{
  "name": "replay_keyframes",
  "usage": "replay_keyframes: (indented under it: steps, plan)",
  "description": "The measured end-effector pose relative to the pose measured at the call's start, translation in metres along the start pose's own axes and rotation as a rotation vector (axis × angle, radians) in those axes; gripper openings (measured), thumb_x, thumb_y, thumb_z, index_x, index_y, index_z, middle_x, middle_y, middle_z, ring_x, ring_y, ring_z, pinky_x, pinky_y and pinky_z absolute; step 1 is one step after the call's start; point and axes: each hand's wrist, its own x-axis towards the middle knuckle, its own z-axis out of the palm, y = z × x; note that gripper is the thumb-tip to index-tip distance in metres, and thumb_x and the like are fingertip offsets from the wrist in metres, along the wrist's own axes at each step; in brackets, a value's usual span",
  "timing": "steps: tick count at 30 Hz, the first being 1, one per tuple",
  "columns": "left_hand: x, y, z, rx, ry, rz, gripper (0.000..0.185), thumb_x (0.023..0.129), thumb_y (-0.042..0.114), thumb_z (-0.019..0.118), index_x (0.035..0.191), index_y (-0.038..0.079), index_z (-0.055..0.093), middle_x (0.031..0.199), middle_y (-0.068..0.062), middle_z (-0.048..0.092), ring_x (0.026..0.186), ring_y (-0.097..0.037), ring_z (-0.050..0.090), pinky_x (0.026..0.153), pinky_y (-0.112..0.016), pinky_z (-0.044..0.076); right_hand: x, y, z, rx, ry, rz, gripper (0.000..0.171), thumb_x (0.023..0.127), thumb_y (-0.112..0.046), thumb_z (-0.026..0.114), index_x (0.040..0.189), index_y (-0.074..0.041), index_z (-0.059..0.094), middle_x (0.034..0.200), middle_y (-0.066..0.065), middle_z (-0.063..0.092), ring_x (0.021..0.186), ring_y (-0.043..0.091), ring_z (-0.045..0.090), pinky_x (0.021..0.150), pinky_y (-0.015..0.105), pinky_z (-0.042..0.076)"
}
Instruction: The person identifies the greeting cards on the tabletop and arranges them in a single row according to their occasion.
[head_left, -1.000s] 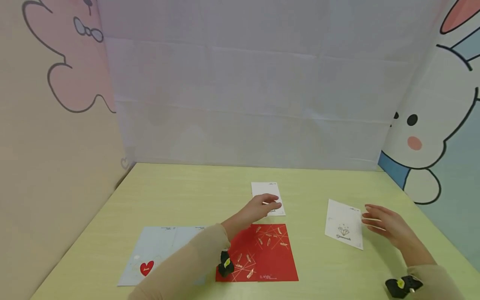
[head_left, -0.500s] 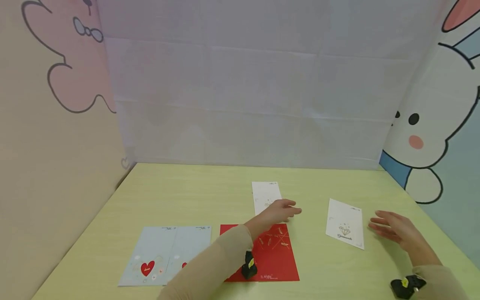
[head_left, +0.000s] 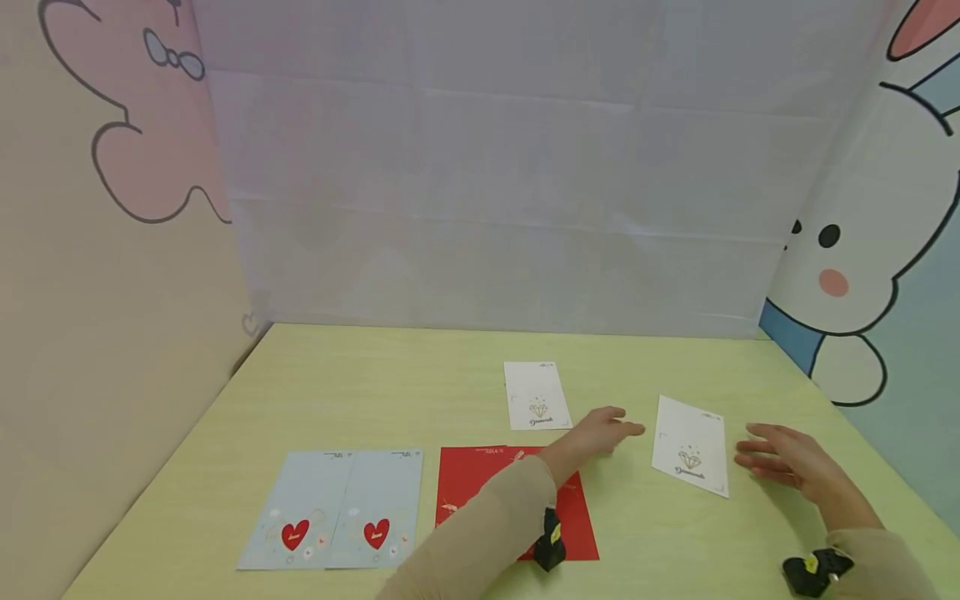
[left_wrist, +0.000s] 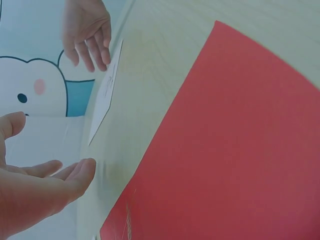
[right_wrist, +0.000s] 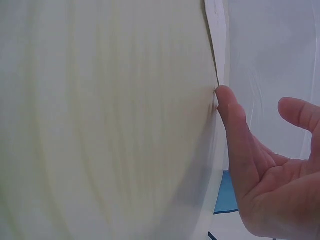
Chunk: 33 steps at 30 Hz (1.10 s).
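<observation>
A large flat red paper sheet (left_wrist: 235,145) lies on the pale yellow-green wooden table (left_wrist: 150,65). At the lower left, the left hand (left_wrist: 35,195) is open with straight fingers, holding nothing. Farther away, a white rectangular card (left_wrist: 106,92) lies flat, and the right hand (left_wrist: 86,30) is just beside its far edge

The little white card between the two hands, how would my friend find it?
Start at the green table and look toward its right side. A small white paper card lies between the left hand and the right hand. Unlike the other white diamond card farther back, it sits tilted.
</observation>
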Motion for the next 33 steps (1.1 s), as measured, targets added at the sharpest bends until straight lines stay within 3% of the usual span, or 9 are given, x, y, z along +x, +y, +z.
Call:
replay_keyframes:
  steps: [9,14,21,33]
  plan:
    - [0.006,0.0,0.021,-0.06,0.017,-0.042,0.049,0.081,0.032,0.061,0.123,0.009,0.049,0.113,-0.005,0.053,0.088,-0.024,0.059,0.086,-0.038,0.039,0.001,0.0,0.0,-0.02,0.001,0.008,0.083,0.088,-0.039,0.047,0.132,0.015,0.002,0.082,-0.003,0.061,0.075,0.015,0.064,0.067,0.028,0.05]
    - [0.005,0.003,0.029,-0.038,0.007,-0.039,0.051,0.081,0.033,0.062,0.124,0.009,0.049,0.113,-0.006,0.053,0.088,-0.024,0.059,0.085,-0.037,0.04,0.0,-0.002,0.001,-0.039,-0.013,0.013,0.082,0.09,-0.038,0.045,0.131,0.017,0.0,0.083,0.0,0.062,0.075,0.016,0.064,0.067,0.029,0.05]
    - [0.005,0.006,0.034,-0.029,0.009,-0.036,0.052,0.081,0.033,0.062,0.124,0.008,0.048,0.116,-0.006,0.053,0.086,-0.024,0.06,0.086,-0.036,0.04,-0.001,-0.005,0.007,-0.079,-0.027,0.012,0.079,0.091,-0.036,0.043,0.131,0.018,0.001,0.085,0.003,0.061,0.075,0.017,0.063,0.068,0.03,0.049]
    - [0.009,0.004,0.038,-0.114,-0.001,-0.031,0.052,0.082,0.028,0.062,0.125,0.001,0.046,0.119,-0.008,0.05,0.097,-0.021,0.055,0.077,-0.033,0.046,0.003,-0.006,0.017,-0.12,-0.02,0.017,0.076,0.09,-0.035,0.044,0.129,0.019,0.007,0.085,0.004,0.06,0.073,0.017,0.063,0.068,0.031,0.05]
